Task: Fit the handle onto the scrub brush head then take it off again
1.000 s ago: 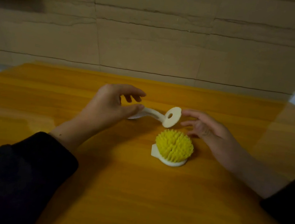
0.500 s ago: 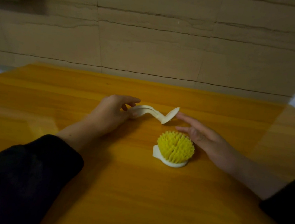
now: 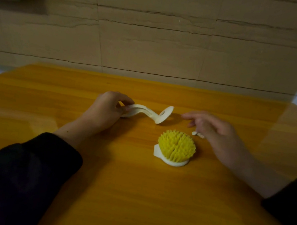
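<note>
The left hand (image 3: 105, 110) pinches the white handle (image 3: 148, 113) at its near end, ring end tilted up at frame center. The right hand (image 3: 214, 131) hovers with fingers spread, grasping nothing. The brush head (image 3: 176, 148) sits bristles-up, lower right of center, on the orange wooden table (image 3: 134, 194). A tan block wall (image 3: 152, 38) fills the top.

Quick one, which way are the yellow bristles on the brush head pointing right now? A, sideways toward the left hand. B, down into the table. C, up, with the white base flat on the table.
C: the brush head sits on its white base on the table, yellow bristles up, apart from the handle in the left hand.
</note>
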